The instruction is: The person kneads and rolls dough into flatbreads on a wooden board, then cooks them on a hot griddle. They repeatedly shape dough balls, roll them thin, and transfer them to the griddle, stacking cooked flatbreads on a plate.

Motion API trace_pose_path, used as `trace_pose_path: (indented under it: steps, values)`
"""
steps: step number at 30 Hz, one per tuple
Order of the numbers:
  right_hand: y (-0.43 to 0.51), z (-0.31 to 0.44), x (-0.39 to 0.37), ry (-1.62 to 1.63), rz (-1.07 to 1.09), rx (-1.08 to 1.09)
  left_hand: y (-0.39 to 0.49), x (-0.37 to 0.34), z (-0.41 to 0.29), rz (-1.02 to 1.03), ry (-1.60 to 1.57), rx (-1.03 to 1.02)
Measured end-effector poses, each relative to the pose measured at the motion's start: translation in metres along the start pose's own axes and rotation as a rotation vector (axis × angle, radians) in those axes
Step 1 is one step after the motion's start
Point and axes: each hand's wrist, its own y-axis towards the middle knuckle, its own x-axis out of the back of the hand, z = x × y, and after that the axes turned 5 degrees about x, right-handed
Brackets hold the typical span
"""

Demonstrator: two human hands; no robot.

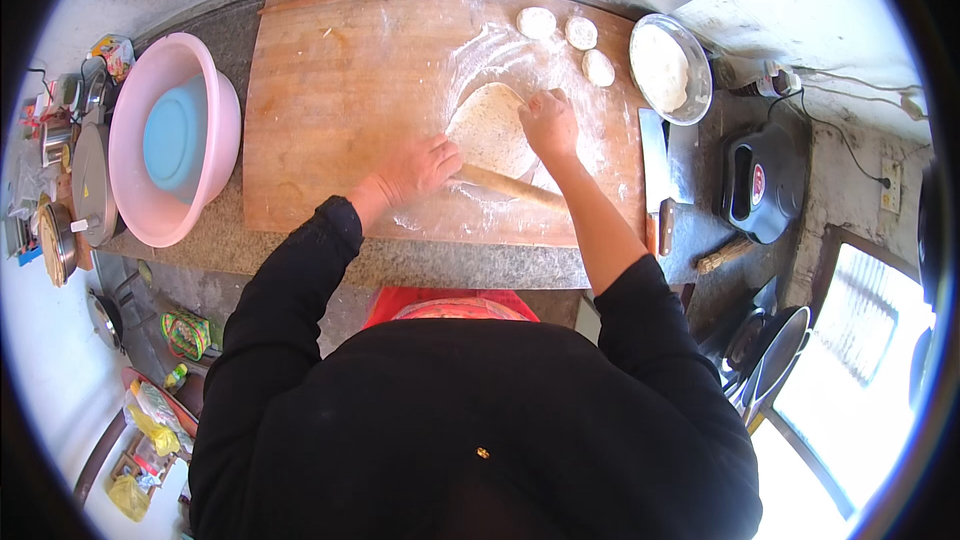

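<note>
A flattened round of dough (491,127) lies on a large wooden board (330,112), with flour spread around it. My left hand (427,163) grips the left end of a wooden rolling pin (510,186), which lies slantwise across the near edge of the dough. My right hand (551,120), its fingers curled, is at the dough's right edge; whether it pinches the edge cannot be told. The pin's right end reaches under my right forearm and is hidden there. Several small dough pieces, one of them here (536,22), sit at the board's far right.
A bowl of flour (660,67) stands past the board's right corner. A cleaver (655,157) lies along the right edge, near a black electric appliance (765,180) and a straw brush (724,253). At the left stands a pink basin (225,127) with a blue item inside.
</note>
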Motion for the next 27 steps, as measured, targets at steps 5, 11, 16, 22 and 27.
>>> trace_pose_path:
  steps: [5, 11, 16, 22, 27]
  values:
    - [-0.062, -0.025, -0.004, 0.281, 0.086, -0.226, -0.02, 0.006, -0.028, 0.082, -0.169, -0.037]
    - [-0.11, -0.038, 0.015, 0.057, -0.135, -0.187, -0.01, 0.0, -0.034, 0.027, -0.128, -0.019]
    - [-0.144, -0.022, 0.013, -0.233, -0.234, -0.045, 0.012, -0.025, -0.03, 0.065, -0.061, 0.211]
    - [-0.126, -0.028, -0.012, -0.293, -0.208, -0.152, 0.034, -0.041, -0.009, -0.059, 0.065, 0.343]
    - [-0.018, -0.064, 0.028, -0.237, -0.336, 0.018, 0.13, -0.06, 0.052, -0.071, 0.048, 0.491]
